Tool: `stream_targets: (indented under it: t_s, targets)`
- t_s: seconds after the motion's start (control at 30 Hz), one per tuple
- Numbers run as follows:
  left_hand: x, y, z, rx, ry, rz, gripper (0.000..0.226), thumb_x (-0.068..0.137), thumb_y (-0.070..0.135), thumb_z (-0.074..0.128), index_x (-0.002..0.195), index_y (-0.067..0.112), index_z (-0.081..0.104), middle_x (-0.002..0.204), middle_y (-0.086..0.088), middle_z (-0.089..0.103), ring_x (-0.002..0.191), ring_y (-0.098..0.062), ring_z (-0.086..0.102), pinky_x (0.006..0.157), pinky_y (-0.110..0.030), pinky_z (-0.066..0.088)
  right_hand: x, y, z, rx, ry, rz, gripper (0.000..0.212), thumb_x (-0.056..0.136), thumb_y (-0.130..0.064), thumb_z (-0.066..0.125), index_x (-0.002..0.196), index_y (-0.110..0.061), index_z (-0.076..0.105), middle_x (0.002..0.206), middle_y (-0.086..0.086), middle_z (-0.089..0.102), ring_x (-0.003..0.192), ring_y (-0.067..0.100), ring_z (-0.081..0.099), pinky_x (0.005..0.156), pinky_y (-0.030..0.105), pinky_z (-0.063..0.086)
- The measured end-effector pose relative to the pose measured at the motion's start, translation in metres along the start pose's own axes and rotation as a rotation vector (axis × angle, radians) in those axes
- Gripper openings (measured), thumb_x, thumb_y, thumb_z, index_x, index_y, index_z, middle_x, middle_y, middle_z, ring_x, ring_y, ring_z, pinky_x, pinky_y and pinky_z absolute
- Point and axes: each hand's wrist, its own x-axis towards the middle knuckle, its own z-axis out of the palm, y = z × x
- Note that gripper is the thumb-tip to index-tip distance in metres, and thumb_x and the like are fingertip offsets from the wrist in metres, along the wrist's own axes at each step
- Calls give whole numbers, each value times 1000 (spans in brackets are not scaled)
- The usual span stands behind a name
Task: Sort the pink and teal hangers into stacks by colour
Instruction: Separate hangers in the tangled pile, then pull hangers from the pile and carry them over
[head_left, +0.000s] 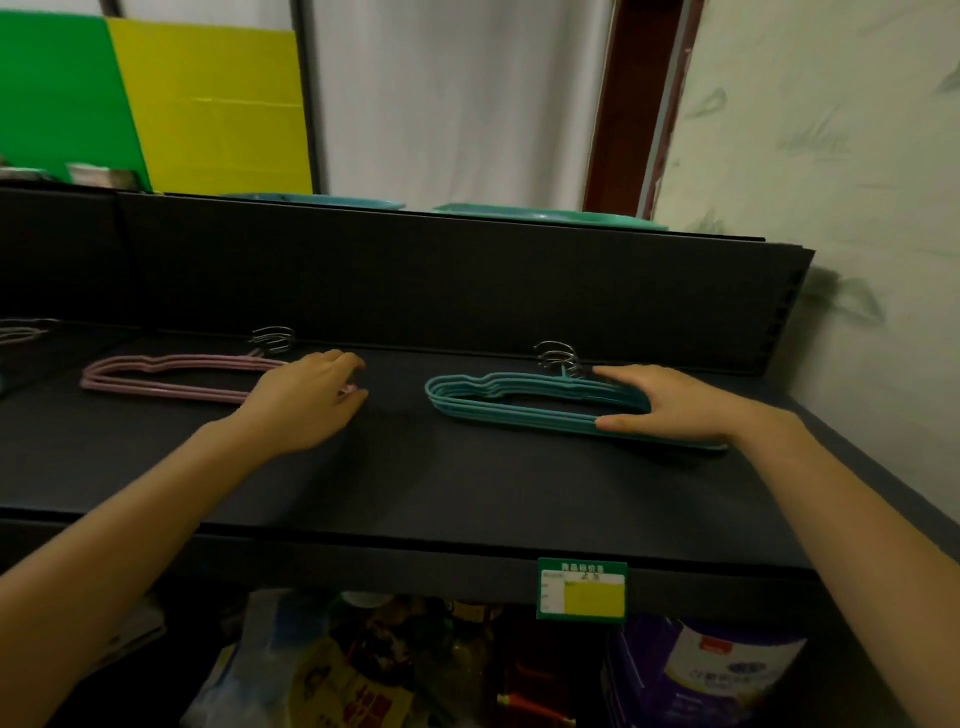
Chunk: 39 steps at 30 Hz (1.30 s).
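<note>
Now, head view, looking down on the dark shelf (415, 488).

- Pink hangers (166, 375) lie flat in one stack on the left part of the shelf, hooks toward the back panel (415, 280).
- Teal hangers (519, 404) lie flat in their own stack to the right, well apart from the pink, hooks also to the back.
- My left hand (306, 400) sits over the right end of the pink stack. The fingers are bent over its far side and the thumb closes on the near side, so I hold that end.
- My right hand (660, 402) lies flat on the right half of the teal stack, fingers straight and together, thumb along the near rail. It presses and grips nothing.
- Far left, at the frame edge, is a faint hanger shape (23, 328), too dim to tell its colour.

Step in hand, as I judge it: the sorting looks all but done, and I am squaring up both stacks.

Next move calls for:
- nudging the rails flush so the hooks line up;
- lifting both hands straight off without dragging the top hangers;
- checking that dim shape on the left, in case it belongs to a stack.
</note>
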Motion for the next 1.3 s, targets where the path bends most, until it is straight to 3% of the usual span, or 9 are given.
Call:
stream_targets:
  t_s: [0.13, 0.33, 0.5, 0.77, 1.07, 1.3]
  targets:
    - [-19, -20, -4, -3, 84, -37, 41, 93, 32, 45, 131, 17, 44, 130, -4, 52, 117, -20, 50, 92, -34, 42, 16, -52, 0, -22, 107, -117, 67, 85, -56, 50, 143, -30, 30, 145, -5, 37, 128, 13, 39, 105, 36, 37]
    - [-64, -74, -18, 19, 142, -144, 38, 92, 33, 47, 126, 17, 48, 126, -3, 55, 112, -19, 53, 88, -33, 44, 45, -153, 16, -64, 58, -340, 58, 87, -51, 52, 140, -36, 34, 141, -6, 42, 127, 13, 40, 105, 38, 37]
    - [-109, -133, -29, 69, 138, -258, 39, 93, 38, 44, 126, 17, 48, 127, -1, 54, 115, -20, 51, 90, -34, 45, 69, -236, 37, -22, 7, -466, 52, 89, -44, 54, 138, -31, 40, 140, -4, 45, 123, 12, 44, 103, 34, 40]
    - [-201, -262, -56, 112, 128, -376, 41, 93, 39, 45, 129, 19, 46, 125, 3, 54, 104, -15, 57, 72, -26, 46, 96, -385, 82, 42, -4, -556, 47, 90, -42, 53, 135, -29, 44, 136, -5, 50, 120, 11, 47, 99, 29, 41]
    - [-278, -389, -83, 196, 114, -439, 43, 91, 43, 46, 127, 21, 48, 122, 4, 56, 109, -16, 55, 77, -29, 49, 129, -543, 127, 132, -38, -583, 46, 89, -42, 55, 132, -27, 48, 127, -4, 57, 114, 13, 54, 98, 38, 46]
    - [-286, -454, -97, 206, 138, -452, 41, 90, 42, 47, 124, 19, 49, 119, 2, 57, 108, -17, 54, 79, -32, 49, 167, -620, 138, 120, -8, -556, 47, 90, -42, 53, 132, -22, 48, 126, -1, 57, 113, 16, 54, 96, 37, 46]
